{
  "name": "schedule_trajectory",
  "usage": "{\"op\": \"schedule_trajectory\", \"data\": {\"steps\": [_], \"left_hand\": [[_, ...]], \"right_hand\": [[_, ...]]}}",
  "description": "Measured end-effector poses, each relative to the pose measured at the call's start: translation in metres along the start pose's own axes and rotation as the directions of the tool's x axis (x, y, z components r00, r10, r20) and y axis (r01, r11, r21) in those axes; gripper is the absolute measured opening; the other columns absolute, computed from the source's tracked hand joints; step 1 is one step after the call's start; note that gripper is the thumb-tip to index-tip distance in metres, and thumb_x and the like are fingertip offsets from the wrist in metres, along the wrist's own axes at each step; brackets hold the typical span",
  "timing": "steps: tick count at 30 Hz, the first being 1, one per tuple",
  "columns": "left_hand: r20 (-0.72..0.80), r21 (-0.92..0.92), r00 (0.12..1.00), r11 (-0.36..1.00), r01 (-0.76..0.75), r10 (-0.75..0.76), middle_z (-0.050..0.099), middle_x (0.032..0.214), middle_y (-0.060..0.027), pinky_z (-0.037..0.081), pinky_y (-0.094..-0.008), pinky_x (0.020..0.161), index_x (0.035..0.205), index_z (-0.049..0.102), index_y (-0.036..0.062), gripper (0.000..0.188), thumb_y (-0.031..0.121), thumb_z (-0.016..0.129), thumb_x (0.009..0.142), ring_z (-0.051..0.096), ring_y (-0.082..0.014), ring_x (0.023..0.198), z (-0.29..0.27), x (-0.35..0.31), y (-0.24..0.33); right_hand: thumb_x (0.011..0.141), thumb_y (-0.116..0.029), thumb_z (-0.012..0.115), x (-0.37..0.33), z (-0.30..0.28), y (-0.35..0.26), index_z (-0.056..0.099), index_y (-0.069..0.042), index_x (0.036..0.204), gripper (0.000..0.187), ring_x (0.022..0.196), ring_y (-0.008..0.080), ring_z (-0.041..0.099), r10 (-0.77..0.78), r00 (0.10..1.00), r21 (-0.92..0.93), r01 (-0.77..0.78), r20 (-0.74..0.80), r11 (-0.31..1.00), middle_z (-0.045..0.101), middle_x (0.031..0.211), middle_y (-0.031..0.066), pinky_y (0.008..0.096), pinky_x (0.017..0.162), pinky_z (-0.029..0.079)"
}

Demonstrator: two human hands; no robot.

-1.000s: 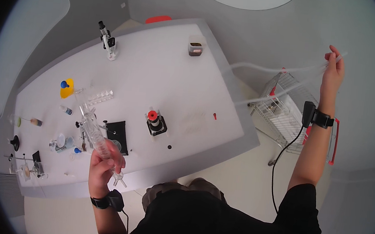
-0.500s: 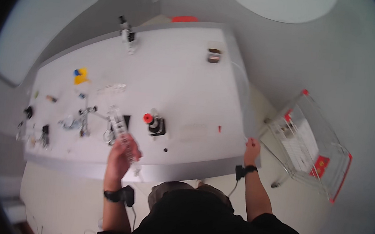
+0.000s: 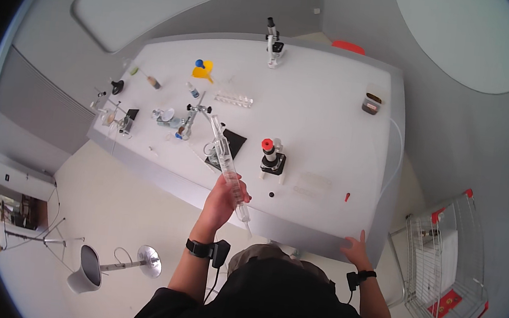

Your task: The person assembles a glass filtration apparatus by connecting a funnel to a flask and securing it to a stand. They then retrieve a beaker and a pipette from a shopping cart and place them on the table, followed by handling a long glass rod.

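Note:
My left hand (image 3: 220,200) is closed round the middle of a clear glass condenser (image 3: 223,153), which tilts over the table's front edge. Its upper end leans toward a metal stand with clamps (image 3: 194,115). At the table's front right corner my right hand (image 3: 354,250) has a finger stretched out, with nothing visible in it. A clear flexible tube (image 3: 400,151) curves along the right side and fades from sight near that hand. Between the hands, on the table (image 3: 320,119), stands a small microscope (image 3: 272,159) with a red top.
A dark mat (image 3: 235,144) lies beyond the condenser. Farther back are a test tube rack (image 3: 234,100), a yellow funnel (image 3: 203,71) and a white microscope (image 3: 273,49). A lidded container (image 3: 371,103) sits back right. A wire cart (image 3: 447,272) stands right of the table, a stool (image 3: 89,269) left.
The view has swung left, bringing the stool into sight. My left hand keeps hold of the condenser. My right hand's pinched fingers have parted, one now stretched out.

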State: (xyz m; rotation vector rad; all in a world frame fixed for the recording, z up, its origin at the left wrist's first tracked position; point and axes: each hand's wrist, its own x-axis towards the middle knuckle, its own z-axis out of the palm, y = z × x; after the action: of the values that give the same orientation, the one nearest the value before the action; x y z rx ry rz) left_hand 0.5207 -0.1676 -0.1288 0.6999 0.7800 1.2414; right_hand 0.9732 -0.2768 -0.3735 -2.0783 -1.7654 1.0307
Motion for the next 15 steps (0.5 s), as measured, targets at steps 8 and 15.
{"op": "schedule_trajectory", "data": {"steps": [8,15], "left_hand": [[-0.291,0.539,0.904,0.834,-0.117,0.315,0.065,0.108,-0.0113,0.047,-0.0311,0.090,0.121,0.046,0.0040,0.026,0.013,0.052,0.098,0.061,-0.0179,0.101,-0.062,-0.003,0.049],[-0.332,0.724,0.763,0.668,-0.172,0.555,0.063,0.099,-0.0065,0.049,-0.0268,0.084,0.112,0.051,-0.0011,0.025,0.001,0.061,0.090,0.061,-0.0137,0.093,-0.149,0.033,0.096]], "right_hand": [[0.081,-0.020,0.057,0.015,0.039,-0.014,0.065,-0.004,0.114,0.038,0.121,0.0414,0.050,0.253,0.834,-0.505,0.035,0.490,0.862,0.059,0.122,0.0238,0.0455,0.102,0.041],[0.086,-0.022,0.053,0.017,0.059,-0.116,0.061,-0.002,0.117,0.038,0.110,0.0377,0.058,0.012,0.921,-0.272,0.103,0.389,0.957,0.062,0.119,0.0196,0.0465,0.095,0.046]]}}
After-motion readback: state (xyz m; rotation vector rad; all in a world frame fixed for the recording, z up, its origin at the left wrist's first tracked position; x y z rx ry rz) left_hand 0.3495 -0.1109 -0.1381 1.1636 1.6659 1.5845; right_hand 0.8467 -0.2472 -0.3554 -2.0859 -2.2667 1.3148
